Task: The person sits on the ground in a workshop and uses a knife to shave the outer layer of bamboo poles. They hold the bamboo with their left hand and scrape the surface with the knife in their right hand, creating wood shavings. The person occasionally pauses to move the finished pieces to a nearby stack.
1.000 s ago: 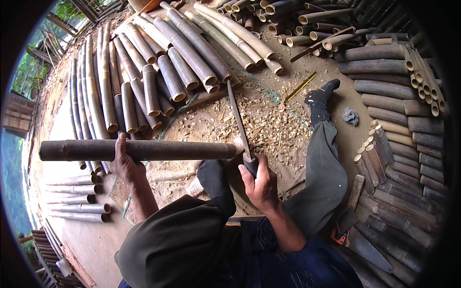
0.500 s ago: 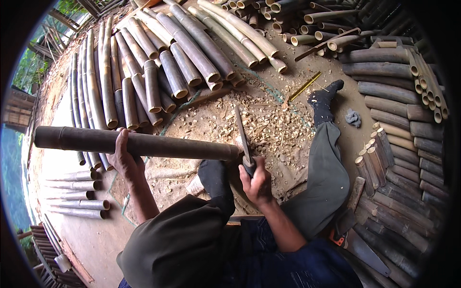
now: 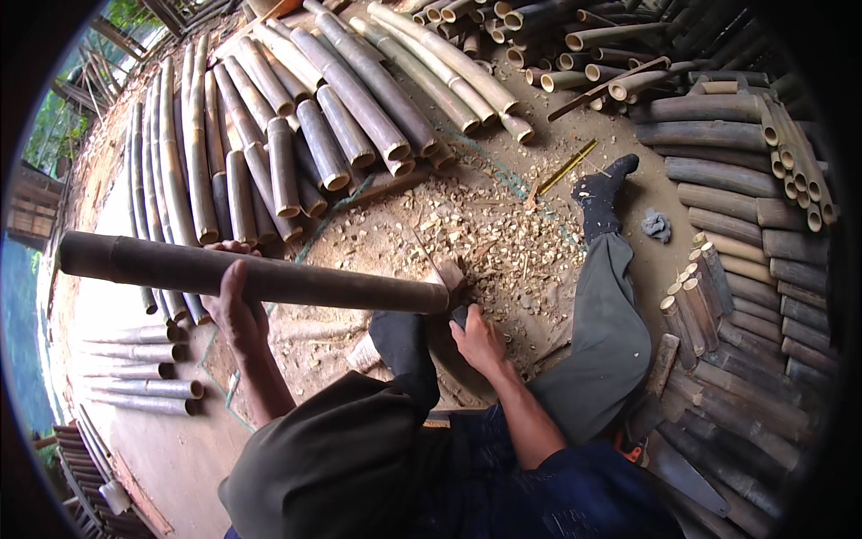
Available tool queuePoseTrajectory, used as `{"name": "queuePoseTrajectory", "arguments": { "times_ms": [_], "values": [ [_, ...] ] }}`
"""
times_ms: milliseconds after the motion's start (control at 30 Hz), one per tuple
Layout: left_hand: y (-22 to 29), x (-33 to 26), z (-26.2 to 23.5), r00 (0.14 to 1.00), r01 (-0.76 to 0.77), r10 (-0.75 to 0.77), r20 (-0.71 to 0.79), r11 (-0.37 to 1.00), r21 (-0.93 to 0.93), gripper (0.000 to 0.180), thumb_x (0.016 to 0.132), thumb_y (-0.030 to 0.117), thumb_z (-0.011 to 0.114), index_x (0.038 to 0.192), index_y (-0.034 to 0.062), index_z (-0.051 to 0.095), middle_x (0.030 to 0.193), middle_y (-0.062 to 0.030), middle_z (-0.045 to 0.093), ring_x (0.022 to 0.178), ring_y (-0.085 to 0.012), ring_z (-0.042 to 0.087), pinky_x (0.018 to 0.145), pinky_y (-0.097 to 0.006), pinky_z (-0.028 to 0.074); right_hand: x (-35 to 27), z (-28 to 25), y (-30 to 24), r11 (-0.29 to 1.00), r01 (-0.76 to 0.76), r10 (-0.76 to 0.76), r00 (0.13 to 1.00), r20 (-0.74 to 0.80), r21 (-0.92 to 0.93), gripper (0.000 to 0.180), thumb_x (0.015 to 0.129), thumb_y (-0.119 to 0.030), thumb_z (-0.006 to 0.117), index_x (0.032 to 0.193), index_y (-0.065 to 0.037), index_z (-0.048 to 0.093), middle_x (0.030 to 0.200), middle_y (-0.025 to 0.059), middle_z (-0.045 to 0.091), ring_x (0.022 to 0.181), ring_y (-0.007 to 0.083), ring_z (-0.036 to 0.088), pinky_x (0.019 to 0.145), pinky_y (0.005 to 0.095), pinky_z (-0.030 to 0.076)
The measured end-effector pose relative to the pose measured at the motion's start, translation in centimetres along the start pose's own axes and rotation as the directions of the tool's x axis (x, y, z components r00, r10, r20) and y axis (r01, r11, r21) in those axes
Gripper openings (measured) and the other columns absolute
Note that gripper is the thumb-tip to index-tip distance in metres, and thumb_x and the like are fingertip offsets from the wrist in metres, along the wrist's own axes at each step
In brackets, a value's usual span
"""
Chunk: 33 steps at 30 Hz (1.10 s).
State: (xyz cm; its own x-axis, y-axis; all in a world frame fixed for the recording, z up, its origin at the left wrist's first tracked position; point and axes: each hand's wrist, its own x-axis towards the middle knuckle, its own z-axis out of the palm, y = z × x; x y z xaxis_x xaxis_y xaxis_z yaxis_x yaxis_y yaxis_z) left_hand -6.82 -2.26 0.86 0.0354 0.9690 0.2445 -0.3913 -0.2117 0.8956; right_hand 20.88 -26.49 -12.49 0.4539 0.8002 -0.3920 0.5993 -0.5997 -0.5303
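Note:
My left hand (image 3: pixel 237 310) is closed around a thick dark bamboo pole (image 3: pixel 346 281), near its left part. The pole lies across in front of me, its right end low over a wooden block (image 3: pixel 456 275), partly hidden behind it; whether they touch I cannot tell. Beside that end my right hand (image 3: pixel 481 341) grips the dark handle of a long-bladed knife (image 3: pixel 461 315). The blade shows only as a thin line, edge-on, pointing away and up to the left. Pale wood chips (image 3: pixel 503 242) cover the ground just beyond.
Cut bamboo poles (image 3: pixel 337 135) lie in rows ahead and left. More bamboo (image 3: pixel 727 184) is stacked along the right side. A handsaw (image 3: pixel 684 474) lies at lower right. A yellow measuring stick (image 3: pixel 567 168) and a grey rag (image 3: pixel 657 225) lie near my outstretched right foot (image 3: pixel 603 193).
The pole's right end has dropped slightly. The knife has turned from showing its broad blade to edge-on, tilting further left, and my right hand has moved a little lower.

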Motion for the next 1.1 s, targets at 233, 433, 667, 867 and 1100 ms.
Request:
{"name": "queuePoseTrajectory", "arguments": {
  "times_ms": [233,433,667,867,1100],
  "values": [
    [-1.2,-0.3,-0.9,0.792,0.144,-0.106,-0.601,0.989,0.016,0.037,0.08,0.014,0.089,0.103,-0.0047,0.068,0.092,-0.0104,0.07,0.083,-0.0212,0.071,0.081,-0.04,0.062,-2.1,-5.7,-4.8,0.947,0.189,-0.154,0.977,-0.151,0.261,0.037,0.101,-0.034,0.064,0.112,0.0,0.051,0.089,0.0268,0.069,0.08,0.0486,0.068,0.067,0.0536,0.053],
    [-1.0,0.1,0.9,0.749,0.126,-0.015,-0.662,0.985,0.12,0.03,0.08,0.007,0.089,0.1,-0.0049,0.072,0.095,-0.0088,0.072,0.082,-0.0166,0.069,0.076,-0.031,0.06,-3.4,-6.5,-7.2,0.785,0.517,-0.311,0.805,-0.505,0.341,0.03,0.1,-0.02,0.069,0.117,0.0,0.055,0.089,0.0191,0.07,0.079,0.0375,0.072,0.067,0.0433,0.054],
    [-0.8,0.5,1.8,0.819,0.103,-0.007,-0.574,0.985,0.135,0.035,0.082,0.006,0.087,0.11,-0.0061,0.071,0.103,-0.0108,0.072,0.089,-0.0176,0.07,0.084,-0.033,0.058,-0.7,-1.8,-2.2,0.992,0.07,-0.059,0.993,-0.103,0.108,0.035,0.1,-0.033,0.063,0.112,-0.004,0.048,0.087,0.0281,0.07,0.082,0.0485,0.07,0.067,0.0563,0.055],
    [-0.6,0.3,-0.5,0.924,0.092,-0.081,-0.374,0.996,0.009,0.041,0.085,0.003,0.081,0.119,-0.0036,0.059,0.102,-0.0121,0.07,0.092,-0.0223,0.069,0.089,-0.036,0.057,-2.9,-6.0,-7.2,0.827,0.469,-0.307,0.839,-0.45,0.309,0.03,0.1,-0.027,0.067,0.112,-0.003,0.053,0.083,0.0259,0.067,0.074,0.048,0.068,0.062,0.05,0.053],
    [0.0,-0.4,0.7,0.983,0.035,-0.042,-0.177,0.999,-0.04,0.051,0.084,0.0,0.076,0.127,0.0,0.049,0.106,-0.0132,0.066,0.095,-0.0256,0.068,0.094,-0.04,0.055,-0.6,-2.7,-3.1,0.983,0.147,-0.139,0.987,-0.079,0.107,0.037,0.103,-0.033,0.061,0.112,0.0,0.047,0.081,0.0279,0.069,0.076,0.0474,0.07,0.065,0.0555,0.055]
  ]
}}
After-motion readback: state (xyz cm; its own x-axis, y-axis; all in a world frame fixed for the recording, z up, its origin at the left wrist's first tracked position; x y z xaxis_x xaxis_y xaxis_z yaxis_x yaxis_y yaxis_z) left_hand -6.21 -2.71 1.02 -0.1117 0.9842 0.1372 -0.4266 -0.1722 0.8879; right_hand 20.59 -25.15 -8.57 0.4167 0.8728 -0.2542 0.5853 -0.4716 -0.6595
